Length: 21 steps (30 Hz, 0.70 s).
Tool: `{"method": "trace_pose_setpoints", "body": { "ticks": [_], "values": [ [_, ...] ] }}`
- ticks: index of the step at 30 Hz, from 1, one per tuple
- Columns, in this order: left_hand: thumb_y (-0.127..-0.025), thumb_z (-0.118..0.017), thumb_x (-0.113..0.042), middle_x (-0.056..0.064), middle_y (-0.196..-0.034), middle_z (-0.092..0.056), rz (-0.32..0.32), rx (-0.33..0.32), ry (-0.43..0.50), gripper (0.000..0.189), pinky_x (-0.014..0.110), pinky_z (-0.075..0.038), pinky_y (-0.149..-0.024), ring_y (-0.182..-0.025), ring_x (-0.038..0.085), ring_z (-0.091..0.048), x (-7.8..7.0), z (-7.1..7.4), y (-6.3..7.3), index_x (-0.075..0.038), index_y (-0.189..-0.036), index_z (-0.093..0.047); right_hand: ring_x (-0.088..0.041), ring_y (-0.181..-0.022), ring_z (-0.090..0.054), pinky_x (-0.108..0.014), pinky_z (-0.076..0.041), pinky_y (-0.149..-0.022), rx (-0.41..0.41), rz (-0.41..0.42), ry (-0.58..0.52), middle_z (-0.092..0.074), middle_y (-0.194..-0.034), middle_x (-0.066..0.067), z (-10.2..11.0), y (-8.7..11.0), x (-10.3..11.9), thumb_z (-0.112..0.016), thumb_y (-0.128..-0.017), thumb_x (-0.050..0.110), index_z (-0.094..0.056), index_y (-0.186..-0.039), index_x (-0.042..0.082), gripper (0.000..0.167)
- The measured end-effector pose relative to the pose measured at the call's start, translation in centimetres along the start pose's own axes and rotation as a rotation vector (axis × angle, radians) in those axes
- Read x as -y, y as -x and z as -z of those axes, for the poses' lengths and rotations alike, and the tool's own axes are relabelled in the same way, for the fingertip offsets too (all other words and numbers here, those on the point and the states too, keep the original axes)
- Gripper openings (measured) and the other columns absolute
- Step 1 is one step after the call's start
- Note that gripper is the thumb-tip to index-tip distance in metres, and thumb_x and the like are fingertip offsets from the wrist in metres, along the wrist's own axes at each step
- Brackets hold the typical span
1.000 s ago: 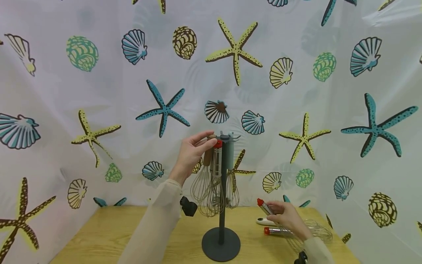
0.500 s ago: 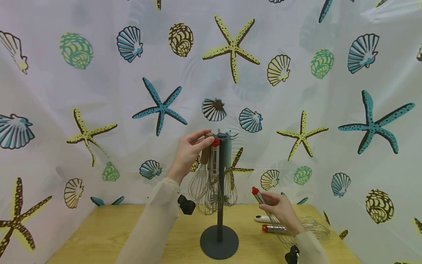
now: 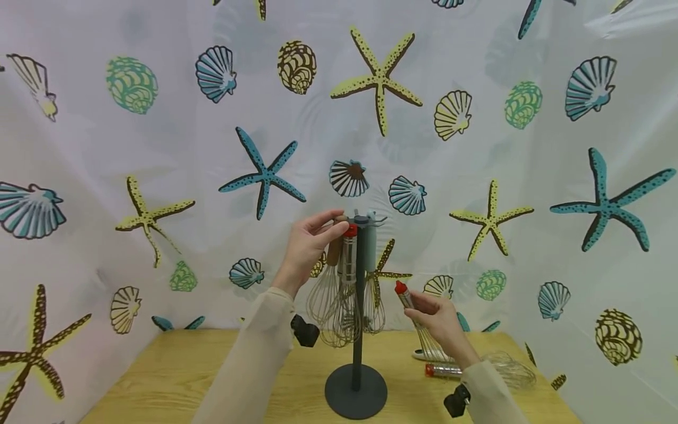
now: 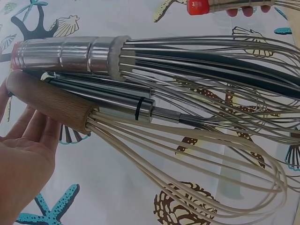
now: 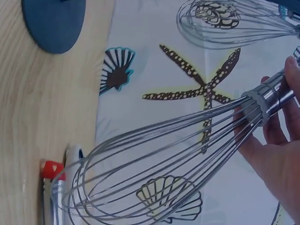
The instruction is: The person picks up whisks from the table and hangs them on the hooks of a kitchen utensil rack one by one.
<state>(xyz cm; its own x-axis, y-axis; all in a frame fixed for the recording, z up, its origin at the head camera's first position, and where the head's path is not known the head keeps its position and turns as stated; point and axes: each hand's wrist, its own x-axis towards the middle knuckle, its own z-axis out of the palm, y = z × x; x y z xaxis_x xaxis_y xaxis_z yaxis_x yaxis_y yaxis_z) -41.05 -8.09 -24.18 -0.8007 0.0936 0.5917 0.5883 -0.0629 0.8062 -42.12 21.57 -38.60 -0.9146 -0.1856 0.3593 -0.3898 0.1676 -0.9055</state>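
Note:
My left hand (image 3: pixel 309 247) pinches at the top of the hanging whisks, thumb by the red cap of a steel-handled whisk (image 4: pixel 75 54). Its fingers lie behind the wooden handle of another whisk (image 4: pixel 51 96); part of the grip is hidden. These hang from a dark whisk stand (image 3: pixel 357 353) with a round base and hooks on top. Right of the post, my right hand (image 3: pixel 436 318) holds a red-capped steel whisk (image 5: pixel 164 150) by its handle, cap up and wires slanting down to the right. A whisk with a pale blue handle (image 3: pixel 370 247) hangs on the stand's right side.
Another red-capped whisk (image 3: pixel 445 370) lies on the wooden table (image 3: pixel 175 377) below my right hand, beside a white-handled utensil (image 3: pixel 419 354). A curtain (image 3: pixel 339 76) printed with shells and starfish stands behind and at both sides.
My right hand has lifted its whisk up and to the left, closer to the stand, and the whisk is clear of the ones lying down. My left hand stays at the stand's top.

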Motion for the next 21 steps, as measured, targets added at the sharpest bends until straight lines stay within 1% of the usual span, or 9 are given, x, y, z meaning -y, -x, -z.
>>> {"method": "trace_pose_setpoints", "body": {
  "ticks": [3,6,9,15,18,21],
  "values": [
    [-0.091,-0.071,-0.025,0.011,-0.133,-0.062,-0.003,0.002,-0.010,0.041,0.043,-0.042,-0.110,-0.127,0.020,-0.057,0.1,0.1,0.0,-0.015,-0.130,-0.065,-0.031,-0.131,-0.052,-0.029,-0.052,-0.096,0.000,0.022,-0.007,-0.056,-0.140,-0.017,-0.5,-0.1,0.6,-0.076,-0.086,0.015,-0.055,-0.139,0.006,0.058],
    [-0.092,-0.071,-0.024,0.012,-0.132,-0.063,-0.005,0.001,-0.011,0.040,0.043,-0.042,-0.110,-0.126,0.021,-0.058,0.0,0.1,0.0,-0.015,-0.130,-0.064,-0.031,-0.128,-0.055,-0.030,-0.054,-0.093,0.001,0.023,-0.002,-0.059,-0.136,-0.017,-0.9,-0.3,1.1,-0.078,-0.084,0.013,-0.058,-0.137,0.007,0.056],
    [-0.091,-0.072,-0.025,0.013,-0.131,-0.063,-0.004,-0.003,-0.012,0.041,0.044,-0.042,-0.110,-0.125,0.021,-0.059,0.0,0.1,0.0,-0.015,-0.130,-0.064,-0.031,-0.127,-0.055,-0.031,-0.054,-0.094,0.001,0.021,-0.008,-0.059,-0.136,-0.018,-1.1,-0.4,1.4,-0.078,-0.084,0.012,-0.058,-0.137,0.006,0.057],
    [-0.091,-0.072,-0.027,0.008,-0.132,-0.063,0.017,0.003,-0.016,0.040,0.043,-0.042,-0.110,-0.125,0.019,-0.059,-0.3,0.0,-0.1,-0.017,-0.129,-0.065,-0.030,-0.125,-0.057,-0.028,-0.055,-0.089,-0.055,0.012,-0.019,-0.060,-0.135,-0.018,-1.4,-0.4,1.9,-0.078,-0.084,0.011,-0.057,-0.137,0.005,0.057],
    [-0.091,-0.071,-0.025,0.009,-0.131,-0.064,0.027,-0.001,-0.013,0.039,0.043,-0.041,-0.110,-0.125,0.019,-0.059,-0.3,0.0,0.0,-0.017,-0.129,-0.066,-0.024,-0.120,-0.061,-0.027,-0.056,-0.086,-0.069,0.003,-0.048,-0.062,-0.132,-0.017,-1.7,-0.6,2.2,-0.079,-0.083,0.012,-0.058,-0.136,0.006,0.057],
    [-0.092,-0.071,-0.024,0.011,-0.129,-0.065,0.027,-0.004,-0.008,0.039,0.043,-0.041,-0.110,-0.124,0.020,-0.059,-0.2,0.1,0.1,-0.017,-0.129,-0.065,-0.014,-0.112,-0.065,-0.027,-0.056,-0.085,-0.064,-0.002,-0.094,-0.064,-0.130,-0.016,-1.9,-0.9,2.5,-0.079,-0.083,0.012,-0.059,-0.135,0.006,0.057]
  ]
}}
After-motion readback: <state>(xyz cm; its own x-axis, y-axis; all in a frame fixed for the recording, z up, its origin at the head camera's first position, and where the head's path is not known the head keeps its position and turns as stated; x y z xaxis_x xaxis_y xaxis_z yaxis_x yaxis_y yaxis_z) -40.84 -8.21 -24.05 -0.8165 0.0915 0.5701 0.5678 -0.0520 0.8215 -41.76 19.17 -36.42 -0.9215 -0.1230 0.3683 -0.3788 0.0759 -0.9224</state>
